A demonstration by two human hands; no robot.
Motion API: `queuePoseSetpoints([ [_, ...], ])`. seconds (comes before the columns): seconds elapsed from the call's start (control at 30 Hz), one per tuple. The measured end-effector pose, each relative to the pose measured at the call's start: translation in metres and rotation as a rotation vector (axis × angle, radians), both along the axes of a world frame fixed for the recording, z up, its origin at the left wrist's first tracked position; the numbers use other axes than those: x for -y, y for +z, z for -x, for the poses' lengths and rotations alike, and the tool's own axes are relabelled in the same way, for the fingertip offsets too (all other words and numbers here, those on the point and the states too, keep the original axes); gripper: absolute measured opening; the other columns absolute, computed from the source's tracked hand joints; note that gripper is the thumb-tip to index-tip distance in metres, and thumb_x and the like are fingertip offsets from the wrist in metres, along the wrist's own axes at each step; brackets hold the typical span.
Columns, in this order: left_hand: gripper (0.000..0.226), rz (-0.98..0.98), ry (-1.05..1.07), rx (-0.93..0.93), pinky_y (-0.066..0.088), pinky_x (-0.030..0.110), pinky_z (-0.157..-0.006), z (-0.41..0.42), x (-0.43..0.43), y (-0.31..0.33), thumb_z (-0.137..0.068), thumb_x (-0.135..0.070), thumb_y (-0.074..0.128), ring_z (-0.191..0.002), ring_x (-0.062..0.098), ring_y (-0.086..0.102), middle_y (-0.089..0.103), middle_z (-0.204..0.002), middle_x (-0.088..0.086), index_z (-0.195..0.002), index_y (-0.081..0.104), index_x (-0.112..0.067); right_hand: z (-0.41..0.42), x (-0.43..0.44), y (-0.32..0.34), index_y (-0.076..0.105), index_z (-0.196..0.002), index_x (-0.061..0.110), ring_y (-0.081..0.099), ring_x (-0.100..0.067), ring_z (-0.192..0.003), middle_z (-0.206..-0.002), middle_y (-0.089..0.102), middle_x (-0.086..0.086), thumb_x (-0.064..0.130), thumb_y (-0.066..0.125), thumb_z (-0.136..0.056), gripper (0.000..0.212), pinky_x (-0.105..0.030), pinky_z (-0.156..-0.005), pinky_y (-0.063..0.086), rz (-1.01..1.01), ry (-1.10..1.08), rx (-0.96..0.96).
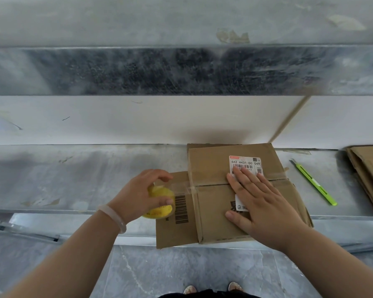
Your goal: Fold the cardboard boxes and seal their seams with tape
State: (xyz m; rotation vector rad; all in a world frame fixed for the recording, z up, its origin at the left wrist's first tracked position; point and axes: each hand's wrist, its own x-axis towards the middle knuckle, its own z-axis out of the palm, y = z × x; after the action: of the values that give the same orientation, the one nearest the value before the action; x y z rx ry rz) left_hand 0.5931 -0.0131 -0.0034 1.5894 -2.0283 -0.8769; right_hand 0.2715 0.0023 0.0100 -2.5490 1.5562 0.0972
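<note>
left hand [136,196]: 1 pale translucent bangle [114,219] at wrist | forearms [73,261]: bare | feet: 2 light patterned shoes [190,289]

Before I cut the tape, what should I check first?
1. Top flaps of the cardboard box closed and flat: ok.
2. Right hand pressing flat on the flaps: ok.
3. Clear tape laid along the seam: ok, it appears to cover it.
4. Yellow tape roll gripped by the left hand, past the box's left edge, strip stretched: ok.
5. Green utility knife in hand: not ok. It lies on the metal bench to the right of the box, and both hands are busy.
6. Knife blade out: cannot tell.
</note>
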Motion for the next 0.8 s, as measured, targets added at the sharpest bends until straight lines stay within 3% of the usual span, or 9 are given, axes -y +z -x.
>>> queuePoseSetpoints([
  [0.17, 0.027, 0.073, 0.037, 0.055, 0.035, 0.005, -0.082, 0.011, -0.005, -0.007, -0.076, -0.052, 0.071, -0.100, -0.007, 0.053, 0.056, -0.106, -0.027, -0.101, 0.070, -0.045, 0.001, 0.000, 0.000, -0.032, -0.144, 0.035, -0.036, -0.001, -0.139, -0.153, -0.037, 0.014, 0.081, -0.013, -0.079, 0.082, -0.030, -0.117, -0.019, -0.002, 0.007, -0.009],
  [0.33, 0.010, 0.124, 0.031, 0.219, 0.043, 0.017, -0.076, 0.045, 0.001, -0.010, -0.083, -0.042, 0.069, -0.089, -0.006, 0.056, 0.059, -0.094, -0.030, -0.085, 0.076, -0.035, 0.002, 0.001, 0.000, -0.031, -0.144, 0.034, -0.037, -0.001, -0.138, -0.153, -0.037, 0.013, 0.080, -0.003, -0.082, 0.083, -0.031, -0.118, -0.019, -0.021, 0.014, 0.033],
  [0.43, 0.009, 0.164, -0.033, 0.335, 0.044, 0.021, -0.071, 0.059, 0.004, -0.009, -0.084, -0.038, 0.067, -0.089, -0.002, 0.058, 0.061, -0.095, -0.030, -0.086, 0.075, -0.036, 0.002, 0.001, 0.002, -0.022, -0.151, 0.030, -0.036, 0.001, -0.138, -0.154, -0.033, 0.013, 0.077, 0.006, -0.084, 0.086, -0.031, -0.118, -0.019, -0.022, 0.031, 0.068],
  [0.53, 0.007, 0.143, -0.015, 0.341, 0.038, 0.012, -0.064, 0.061, 0.005, -0.008, -0.083, -0.035, 0.067, -0.080, -0.006, 0.055, 0.050, -0.085, -0.043, -0.083, 0.074, -0.037, 0.011, 0.006, 0.007, -0.007, -0.155, 0.034, -0.032, 0.014, -0.134, -0.154, -0.024, 0.024, 0.072, 0.022, -0.088, 0.082, -0.014, -0.111, -0.021, -0.072, 0.005, 0.252],
  [0.63, 0.015, 0.129, 0.008, 0.357, 0.039, 0.013, -0.062, 0.061, 0.002, -0.007, -0.079, -0.045, 0.058, -0.081, -0.005, 0.059, 0.046, -0.081, -0.045, -0.079, 0.072, -0.040, 0.037, 0.014, 0.013, 0.025, -0.151, 0.040, 0.002, 0.023, -0.129, -0.148, 0.021, 0.032, 0.060, 0.029, -0.092, 0.063, -0.002, -0.105, -0.001, 0.083, -0.228, 0.523],
  [0.7, 0.024, 0.130, 0.036, 0.346, 0.040, 0.014, -0.061, 0.062, 0.001, -0.008, -0.072, -0.053, 0.050, -0.079, -0.006, 0.059, 0.049, -0.083, -0.046, -0.080, 0.070, -0.043, 0.070, 0.026, 0.006, 0.044, -0.144, 0.034, 0.024, 0.014, -0.122, -0.134, 0.042, 0.022, 0.045, 0.035, -0.099, 0.048, -0.005, -0.103, 0.015, 0.276, -0.502, 0.659],
  [0.73, 0.025, 0.129, 0.050, 0.346, 0.041, 0.015, -0.061, 0.062, 0.000, -0.007, -0.072, -0.055, 0.049, -0.078, -0.007, 0.058, 0.049, -0.086, -0.047, -0.081, 0.069, -0.044, 0.089, 0.035, 0.001, 0.045, -0.144, 0.030, 0.029, 0.004, -0.128, -0.137, 0.046, 0.014, 0.038, 0.036, -0.101, 0.045, -0.011, -0.106, 0.021, 0.268, -0.640, 0.660],
  [0.8, 0.012, 0.107, 0.065, 0.367, 0.045, 0.018, -0.062, 0.062, -0.001, -0.007, -0.076, -0.050, 0.059, -0.079, -0.008, 0.058, 0.048, -0.098, -0.048, -0.082, 0.068, -0.045, 0.129, 0.055, -0.015, 0.037, -0.149, 0.021, 0.029, -0.018, -0.138, -0.150, 0.040, -0.001, 0.030, 0.037, -0.103, 0.047, -0.029, -0.113, 0.023, 0.082, -0.849, 0.458],
])
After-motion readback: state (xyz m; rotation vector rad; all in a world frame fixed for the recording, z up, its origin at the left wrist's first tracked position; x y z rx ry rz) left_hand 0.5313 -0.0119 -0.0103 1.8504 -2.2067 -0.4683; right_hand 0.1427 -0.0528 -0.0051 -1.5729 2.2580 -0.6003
